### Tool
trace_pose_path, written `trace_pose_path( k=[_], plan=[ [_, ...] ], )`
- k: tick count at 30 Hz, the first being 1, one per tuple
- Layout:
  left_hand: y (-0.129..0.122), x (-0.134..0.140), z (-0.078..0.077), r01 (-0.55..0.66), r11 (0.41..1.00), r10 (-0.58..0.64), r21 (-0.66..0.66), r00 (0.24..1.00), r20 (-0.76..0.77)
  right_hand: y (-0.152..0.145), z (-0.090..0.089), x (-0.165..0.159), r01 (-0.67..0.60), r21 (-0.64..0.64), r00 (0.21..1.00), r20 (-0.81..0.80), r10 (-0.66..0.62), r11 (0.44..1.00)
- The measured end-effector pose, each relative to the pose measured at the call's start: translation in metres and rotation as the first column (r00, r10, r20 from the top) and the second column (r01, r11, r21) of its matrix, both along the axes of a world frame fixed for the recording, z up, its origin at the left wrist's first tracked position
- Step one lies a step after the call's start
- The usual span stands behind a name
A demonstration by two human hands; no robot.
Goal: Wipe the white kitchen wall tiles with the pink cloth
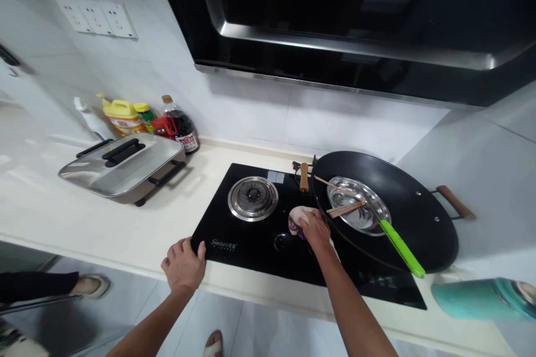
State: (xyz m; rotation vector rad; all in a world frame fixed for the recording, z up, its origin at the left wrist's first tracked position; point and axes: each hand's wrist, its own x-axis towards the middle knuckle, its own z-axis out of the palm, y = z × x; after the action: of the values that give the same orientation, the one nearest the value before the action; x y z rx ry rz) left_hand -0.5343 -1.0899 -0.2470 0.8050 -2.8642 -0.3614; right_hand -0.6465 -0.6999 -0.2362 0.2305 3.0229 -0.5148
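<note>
My right hand (315, 228) is closed on a bunched white and purple cloth (298, 216), pressed to the black glass cooktop (251, 242) beside the wok's left side. A round control knob (285, 242) lies just in front of the cloth. At the cooktop's front left corner, my left hand (184, 263) lies flat on the counter edge with fingers apart, holding nothing. The large black wok (431, 201) covers the cooktop's right part. Inside it sit a shiny metal bowl (335, 201), wooden chopsticks (345, 209) and a utensil with a green handle (400, 245).
Left of the bare burner (253, 198), a lidded electric pan (138, 178) stands on the counter (201, 178). Behind it are a dark sauce bottle (184, 125) and a yellow jug (121, 114). A teal bottle (473, 298) lies front right. The range hood (335, 39) overhangs.
</note>
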Motion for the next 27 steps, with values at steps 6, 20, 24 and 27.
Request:
trace_pose_path(
  k=[6,20,24,27],
  plan=[
    [-0.002,0.001,-0.001,0.005,1.000,-0.005,-0.021,1.000,-0.005,-0.009,0.022,-0.038,-0.178,-0.025,0.984,0.028,0.179,0.984],
    [-0.002,-0.001,-0.003,0.015,1.000,-0.015,-0.002,1.000,-0.023,0.010,0.055,0.069,-0.439,-0.036,0.861,0.271,0.431,0.898],
    [-0.002,0.000,-0.003,0.008,1.000,-0.008,-0.002,1.000,-0.024,-0.001,0.059,0.050,-0.429,0.002,0.879,0.232,0.417,0.903],
    [-0.002,0.000,-0.003,0.010,1.000,-0.011,-0.006,1.000,-0.023,-0.005,0.054,0.026,-0.365,0.024,0.912,0.209,0.353,0.931]
  ],
)
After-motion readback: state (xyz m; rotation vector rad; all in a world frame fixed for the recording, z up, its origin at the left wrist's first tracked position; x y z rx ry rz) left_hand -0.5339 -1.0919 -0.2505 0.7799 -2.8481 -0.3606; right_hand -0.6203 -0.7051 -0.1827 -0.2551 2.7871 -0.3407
